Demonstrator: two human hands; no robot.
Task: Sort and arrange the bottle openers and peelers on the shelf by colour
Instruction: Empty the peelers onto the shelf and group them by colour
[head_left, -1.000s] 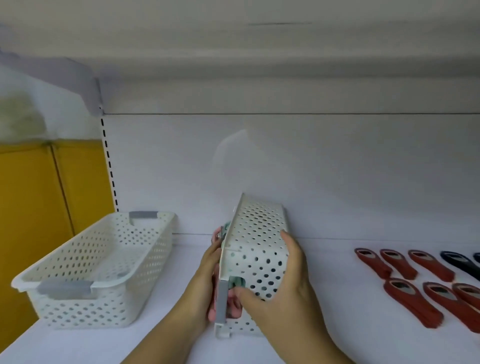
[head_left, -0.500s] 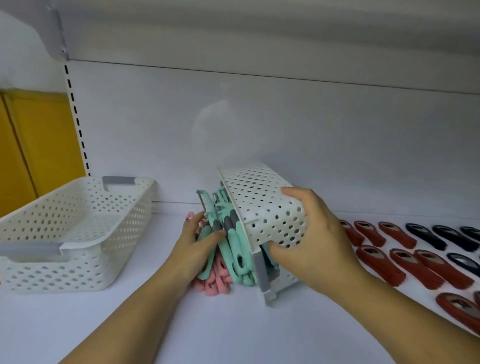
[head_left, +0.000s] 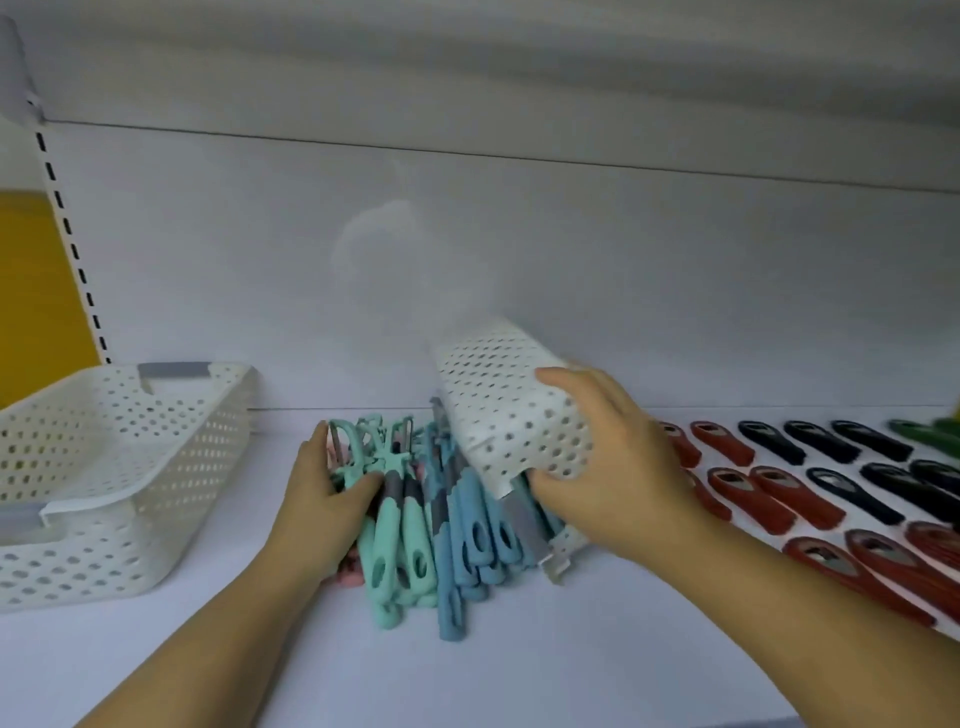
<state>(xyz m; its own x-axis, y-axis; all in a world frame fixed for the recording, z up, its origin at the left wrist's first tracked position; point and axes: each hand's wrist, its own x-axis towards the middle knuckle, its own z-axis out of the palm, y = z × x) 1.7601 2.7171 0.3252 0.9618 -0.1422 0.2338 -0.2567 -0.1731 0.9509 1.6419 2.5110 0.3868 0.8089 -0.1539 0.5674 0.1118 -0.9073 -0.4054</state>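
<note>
**Right hand (head_left: 618, 467) draws the tipped basket (head_left: 509, 410) off the peelers**

The right hand grips the white holed basket, with its fingers curled over the upturned base and its thumb hooked under the rim beside the grey handle (head_left: 524, 514). The basket is tilted, its mouth facing down and toward the left hand (head_left: 322, 488).

The left hand clasps the mint peelers (head_left: 400, 535). Its thumb lies across their handles and its fingers curl round the blade ends on the far side. Between the two hands, just right of the left thumb, lie the blue peelers (head_left: 467, 535), their upper ends tucked under the basket's rim. A pink peeler (head_left: 350, 571) peeks out beneath the left palm. All of them rest on the white shelf (head_left: 467, 670).

Half a second ago the peelers stood bunched in the basket's mouth and the blue ones were mostly hidden. Now the basket sits further toward the right hand's side, and the pile lies fanned out flat with the blue handles in plain view. A second ago both hands held the basket on its side and almost none of its contents showed.

Well to the left of the left hand, a second white basket (head_left: 104, 499) stands upright. Just right of the right hand lie rows of red bottle openers (head_left: 779, 499). Beyond them are dark bottle openers (head_left: 857, 499), and green ones (head_left: 924, 431) lie at the far edge.
</note>
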